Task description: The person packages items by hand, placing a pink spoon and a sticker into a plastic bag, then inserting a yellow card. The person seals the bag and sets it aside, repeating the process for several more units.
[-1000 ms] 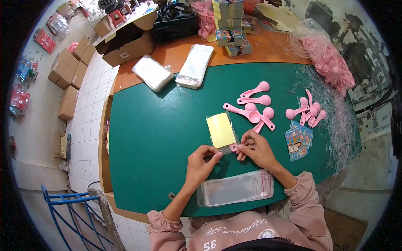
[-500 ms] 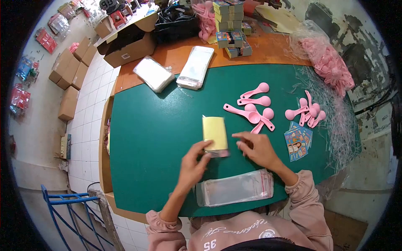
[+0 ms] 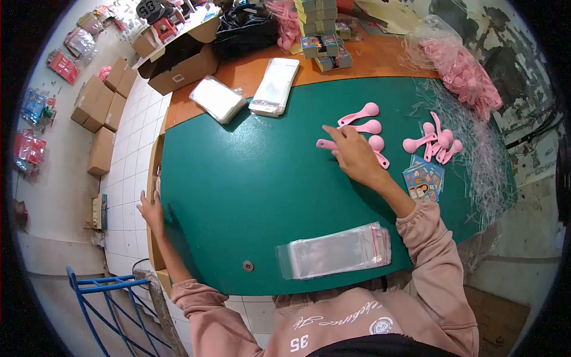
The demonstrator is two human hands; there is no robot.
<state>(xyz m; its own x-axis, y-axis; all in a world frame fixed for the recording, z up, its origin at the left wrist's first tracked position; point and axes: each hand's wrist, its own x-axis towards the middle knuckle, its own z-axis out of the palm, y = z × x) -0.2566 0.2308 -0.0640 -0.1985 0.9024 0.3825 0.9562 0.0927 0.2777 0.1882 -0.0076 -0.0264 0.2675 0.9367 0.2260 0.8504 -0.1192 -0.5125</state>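
Note:
My right hand (image 3: 355, 156) reaches over a group of pink spoons (image 3: 370, 127), its fingers apart and covering part of them; no spoon is visibly gripped. At the table's left edge my left hand (image 3: 151, 209) hangs over the side with its fingers spread and nothing in them. Close to my body lies a stack of clear plastic bags (image 3: 333, 253). Right of my right hand, small blue printed cards (image 3: 423, 178) lie fanned below a second cluster of pink spoons (image 3: 443, 140).
Two stacks of plastic packets (image 3: 217, 100) (image 3: 275, 87) sit at the back of the green table (image 3: 238, 196). Behind are a cardboard box (image 3: 184, 68), bundled card stacks (image 3: 324, 46) and a bag of pink spoons (image 3: 467, 80). Plastic scraps lie at right; a blue metal frame (image 3: 110, 284) stands lower left.
The yellow-faced packet is gone from the table's middle. My left hand has moved from it to the left edge, and my right hand has moved up over the spoons.

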